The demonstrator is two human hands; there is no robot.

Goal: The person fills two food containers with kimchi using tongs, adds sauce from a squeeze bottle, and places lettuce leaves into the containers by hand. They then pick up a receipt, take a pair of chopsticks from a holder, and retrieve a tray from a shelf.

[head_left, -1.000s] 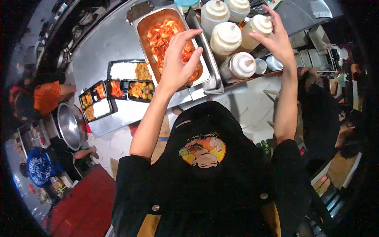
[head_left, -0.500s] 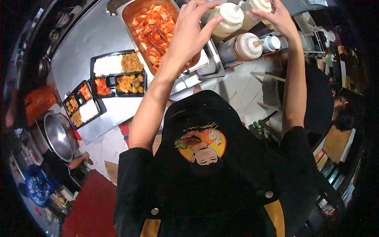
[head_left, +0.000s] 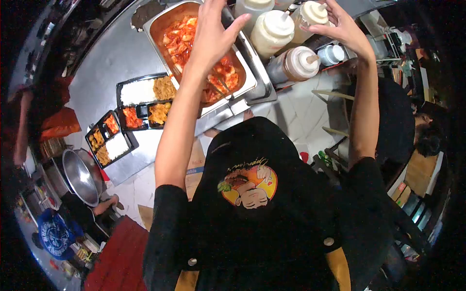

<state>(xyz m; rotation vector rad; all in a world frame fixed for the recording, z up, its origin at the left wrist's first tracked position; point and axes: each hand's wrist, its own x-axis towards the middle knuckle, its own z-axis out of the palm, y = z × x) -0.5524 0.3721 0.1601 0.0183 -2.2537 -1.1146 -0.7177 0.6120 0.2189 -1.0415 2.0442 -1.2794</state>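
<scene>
My right hand [head_left: 345, 30] is closed around a squeeze bottle [head_left: 311, 18] with a cream-coloured cap, its thumb against the bottle's side. My left hand [head_left: 213, 33] hangs over a metal pan of kimchi [head_left: 183, 42], thumb spread away from the fingers; the fingertips run out of the top of the view. Nothing shows in that hand. Between the hands stands another squeeze bottle [head_left: 273, 35] with a white cap. A brown-stained squeeze bottle [head_left: 294, 64] leans nearer to me. Tongs [head_left: 221, 82] rest in the kimchi, partly behind my left forearm.
Left on the steel counter [head_left: 104, 60] are a large bento tray [head_left: 141, 110] and a smaller bento tray [head_left: 108, 140], both filled with rice and sides. A steel bowl [head_left: 81, 177] sits beyond the counter's edge. Other people are at left and right.
My left hand has moved left, away from the white-capped bottle, over the pan. The right hand stays at its bottle. The counter and its contents appear shifted slightly lower in view.
</scene>
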